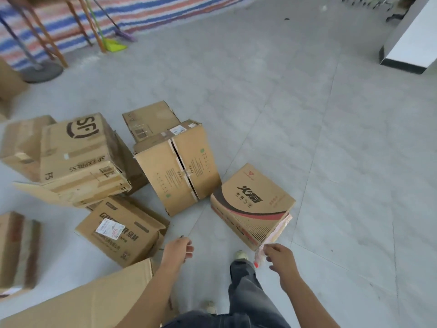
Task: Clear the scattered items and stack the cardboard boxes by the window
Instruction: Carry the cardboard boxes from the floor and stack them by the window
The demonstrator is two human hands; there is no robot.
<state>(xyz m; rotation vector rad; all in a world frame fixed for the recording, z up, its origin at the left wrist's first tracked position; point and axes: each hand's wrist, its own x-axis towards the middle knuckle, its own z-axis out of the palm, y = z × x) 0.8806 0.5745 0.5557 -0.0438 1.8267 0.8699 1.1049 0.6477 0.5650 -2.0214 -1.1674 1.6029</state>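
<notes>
Boxes (179, 171) lie scattered on the floor (307, 138), none stacked; right hand (279, 255) reaches the printed box (253, 204) at its pink flap (260, 255), left hand (177, 250) curled, both grips unclear, so next calls for a firm two-handed lift.

The left forearm (151, 292) reaches forward and down from the bottom of the view. The left hand (178, 249) has its back turned up and its fingers loosely curled under. The right forearm (305, 301) runs out alongside it, and the right hand (279, 255), well apart from the left, is knuckles up with fingers bent downward (whether the fingertips pinch anything cannot be told). Between the arms a leg (244, 285) in dark trousers is set forward, its pale shoe (241, 254) showing past the hem.
</notes>
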